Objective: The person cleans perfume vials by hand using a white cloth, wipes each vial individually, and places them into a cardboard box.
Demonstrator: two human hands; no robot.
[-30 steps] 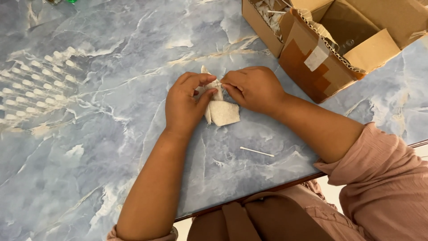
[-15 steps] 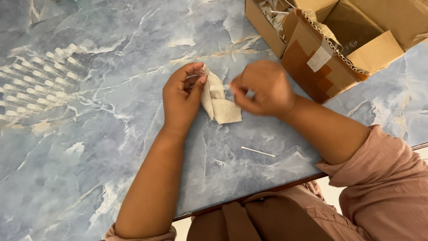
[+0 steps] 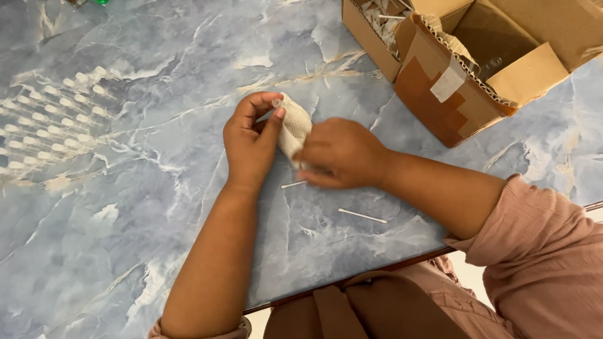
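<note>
The left hand [image 3: 251, 139] is out in front, with its bare arm reaching straight up from the bottom edge. Its fingers [image 3: 254, 105] are bent, and the thumb and first finger pinch together at the tips. The right hand [image 3: 342, 154] comes in from the right side, palm down, with its fingers curled in toward the left hand. The two hands almost touch. The right arm is bent, with a pink sleeve pushed up.
</note>
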